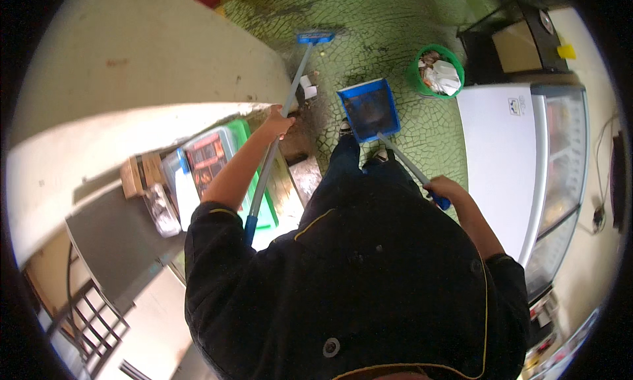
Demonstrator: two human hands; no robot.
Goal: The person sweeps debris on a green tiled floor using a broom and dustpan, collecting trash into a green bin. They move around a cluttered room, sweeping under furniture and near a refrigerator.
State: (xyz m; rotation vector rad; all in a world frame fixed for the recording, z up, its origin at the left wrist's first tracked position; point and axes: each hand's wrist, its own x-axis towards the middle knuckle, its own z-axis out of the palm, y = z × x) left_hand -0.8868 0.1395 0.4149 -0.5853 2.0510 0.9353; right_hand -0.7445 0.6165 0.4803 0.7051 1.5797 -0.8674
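My left hand [278, 123] grips the grey pole of a broom [299, 75]. Its blue head [315, 37] rests on the cracked green floor [361, 19] ahead of me, and its blue grip end reaches back beside my left arm. In my right hand [446, 188] is the handle of a long-handled blue dustpan [371, 108], held near its blue grip. The pan lies just in front of my shoes, with dark dirt across its inside. Scraps of white paper [309, 89] lie on the floor between the broom pole and the pan, close to the wall's corner.
A green bin [415, 80] full of rubbish stands ahead to the right. Beside it are a white chest freezer [497, 147] and a black cabinet [517, 38]. On the left, a beige wall [163, 58] borders plastic containers [207, 157], cardboard boxes [141, 174] and a grey tabletop [118, 246].
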